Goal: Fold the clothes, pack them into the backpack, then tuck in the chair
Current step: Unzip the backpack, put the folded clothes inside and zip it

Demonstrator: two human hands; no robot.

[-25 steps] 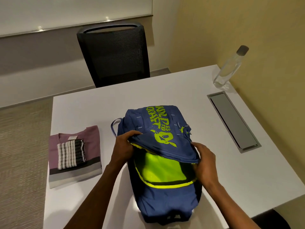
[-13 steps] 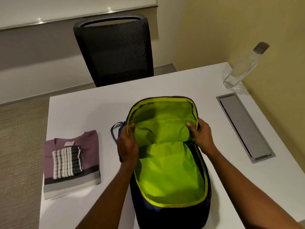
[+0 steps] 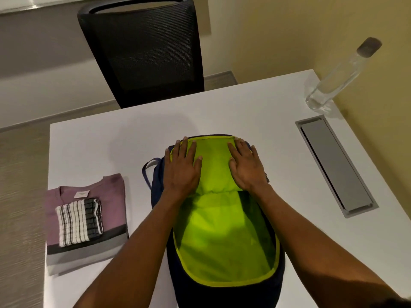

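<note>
From the head camera I see the backpack (image 3: 224,236) lying open in the middle of the white table (image 3: 89,147), lime lining facing up. The left hand (image 3: 182,167) and right hand (image 3: 246,167) both lie flat with fingers straight, pressing the thrown-back flap (image 3: 213,165) at the bag's far end; neither grasps anything. Left of the bag and apart from it, I see a folded purple shirt (image 3: 111,196) with a folded checked cloth (image 3: 79,221) on top. A black chair (image 3: 144,52) stands beyond the table's far edge. A clear bottle (image 3: 333,81) and a grey hatch (image 3: 335,165) sit on the right.
</note>
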